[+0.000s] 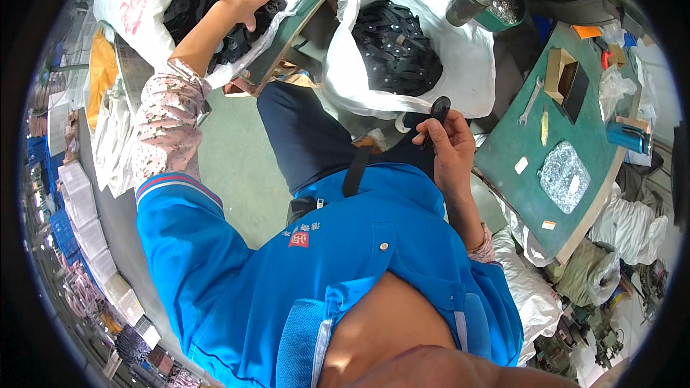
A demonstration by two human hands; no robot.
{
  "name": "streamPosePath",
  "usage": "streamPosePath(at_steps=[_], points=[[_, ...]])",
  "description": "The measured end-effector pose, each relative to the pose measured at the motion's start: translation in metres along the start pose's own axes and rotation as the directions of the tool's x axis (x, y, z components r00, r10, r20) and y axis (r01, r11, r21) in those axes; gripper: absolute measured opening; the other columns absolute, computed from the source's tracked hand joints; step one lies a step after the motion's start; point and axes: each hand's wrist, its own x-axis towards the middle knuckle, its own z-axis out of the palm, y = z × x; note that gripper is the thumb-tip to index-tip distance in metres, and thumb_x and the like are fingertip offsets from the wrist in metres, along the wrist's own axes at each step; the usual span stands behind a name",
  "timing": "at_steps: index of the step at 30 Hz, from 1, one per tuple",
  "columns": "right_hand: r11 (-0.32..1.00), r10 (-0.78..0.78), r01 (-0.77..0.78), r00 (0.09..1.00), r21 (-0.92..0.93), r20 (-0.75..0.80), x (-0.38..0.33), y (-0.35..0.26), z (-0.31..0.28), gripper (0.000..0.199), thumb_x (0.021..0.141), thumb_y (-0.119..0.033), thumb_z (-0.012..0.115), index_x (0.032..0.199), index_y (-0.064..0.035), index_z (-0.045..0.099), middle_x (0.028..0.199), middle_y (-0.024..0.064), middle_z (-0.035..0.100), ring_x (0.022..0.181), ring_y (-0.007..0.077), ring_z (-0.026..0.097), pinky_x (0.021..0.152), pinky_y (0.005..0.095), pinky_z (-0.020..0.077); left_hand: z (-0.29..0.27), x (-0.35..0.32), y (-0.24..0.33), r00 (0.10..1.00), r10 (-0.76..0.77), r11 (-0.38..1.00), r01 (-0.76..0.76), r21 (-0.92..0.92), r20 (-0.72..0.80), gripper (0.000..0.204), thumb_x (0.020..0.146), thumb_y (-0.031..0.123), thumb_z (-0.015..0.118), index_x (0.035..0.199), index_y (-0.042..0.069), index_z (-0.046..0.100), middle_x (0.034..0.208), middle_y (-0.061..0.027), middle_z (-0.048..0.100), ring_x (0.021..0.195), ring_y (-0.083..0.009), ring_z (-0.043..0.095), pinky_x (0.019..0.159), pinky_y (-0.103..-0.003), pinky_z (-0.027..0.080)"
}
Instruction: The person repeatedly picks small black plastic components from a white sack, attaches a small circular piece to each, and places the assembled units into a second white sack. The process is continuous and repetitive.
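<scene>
My left hand (248, 1) reaches into a white woven sack (133, 11) at the upper left, its fingers spread on a heap of loose black flat parts (198, 18). Near my right thigh, my right hand (456, 149) pinches a slim black part with a rounded end (440, 108) between thumb and fingers. Its lower end is hidden by the fingers. Just beyond that hand stands a second white sack (471, 72), open at the top, with many similar black parts (397, 47) inside.
A metal machine column (467, 3) stands beside a green container of small metal pieces (505, 8). On the right, a green table (503, 151) holds a wrench (531, 100), a cardboard box (559, 75), a clear plastic-wrapped bundle (564, 176) and a blue cylinder (627, 136).
</scene>
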Motion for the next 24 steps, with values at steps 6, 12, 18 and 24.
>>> streamPosePath(at_steps=[6, 12, 18, 24], points=[[1.0, 0.004, -0.004, 0.998, 0.006, -0.064, -0.005, 0.003, -0.004, 0.022, 0.094, -0.01, 0.058, 0.112, 0.0012, 0.054, 0.088, 0.0102, 0.065, 0.075, 0.0136, 0.061, 0.072, 0.0264, 0.0497, -0.003, 0.007, -0.004, 0.999, -0.027, 0.999, 0.026, -0.034, -0.034, 0.077, 0.052, 0.017, 0.086, 0.122, 0.015, 0.054, 0.117, -0.0063, 0.049, 0.117, -0.0269, 0.043, 0.091, -0.044, 0.045], [1.0, 0.024, -0.024, 0.999, 0.001, -0.04, -0.008, 0.003, -0.003, 0.021, 0.094, -0.01, 0.058, 0.11, 0.0008, 0.054, 0.089, 0.0106, 0.065, 0.075, 0.0134, 0.061, 0.072, 0.026, 0.0495, 0.008, -0.001, 0.002, 0.995, -0.064, 0.998, 0.061, -0.031, -0.077, 0.069, 0.058, 0.01, 0.08, 0.121, 0.016, 0.052, 0.119, -0.0059, 0.048, 0.117, -0.0259, 0.045, 0.087, -0.044, 0.047], [1.0, 0.002, -0.002, 1.0, -0.002, -0.02, -0.006, 0.004, 0.0, 0.021, 0.094, -0.01, 0.058, 0.112, 0.0009, 0.054, 0.089, 0.0101, 0.065, 0.075, 0.0132, 0.061, 0.072, 0.0255, 0.0493, 0.003, -0.006, 0.011, 0.987, -0.129, 0.99, 0.123, -0.067, -0.09, 0.066, 0.061, 0.009, 0.077, 0.123, 0.017, 0.056, 0.12, -0.0062, 0.049, 0.116, -0.0241, 0.046, 0.084, -0.042, 0.049], [1.0, 0.008, -0.008, 0.999, -0.011, -0.042, -0.007, 0.01, -0.005, 0.022, 0.094, -0.01, 0.058, 0.113, 0.001, 0.054, 0.089, 0.0102, 0.065, 0.074, 0.0127, 0.061, 0.071, 0.0252, 0.0492, 0.005, -0.019, 0.005, 0.95, -0.192, 0.955, 0.123, -0.271, -0.245, 0.055, 0.066, 0.004, 0.068, 0.119, 0.004, 0.05, 0.122, -0.0138, 0.054, 0.116, -0.0335, 0.05, 0.089, -0.041, 0.049]])
